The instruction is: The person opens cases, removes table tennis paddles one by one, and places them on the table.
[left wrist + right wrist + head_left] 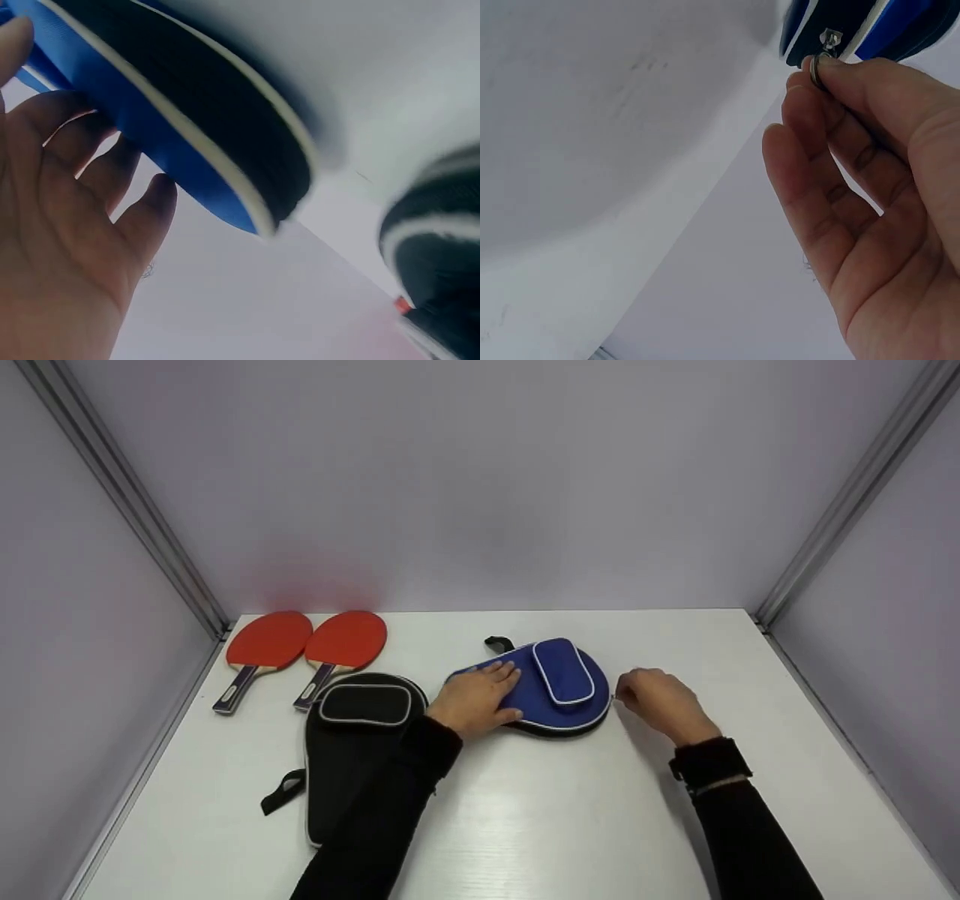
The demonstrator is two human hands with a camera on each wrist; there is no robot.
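A blue table tennis paddle case (525,694) with white piping and a raised pocket lies on the white table, its rounded end to the right. My left hand (474,701) rests on the narrower part of it, fingers spread flat. At the rounded end my right hand (664,703) pinches a zipper pull (817,72) between thumb and forefinger. In the right wrist view the metal zipper slider (830,37) sits on the case's dark side band. The left wrist view shows the fingers (124,169) straight against the blue face. Whether anything is inside the case is hidden.
A black paddle case (349,765) with a strap (283,793) lies at the left, partly under my left forearm. Behind it are two red paddles, one at the far left (270,640) and one beside it (347,641). Grey walls enclose the table's back and sides.
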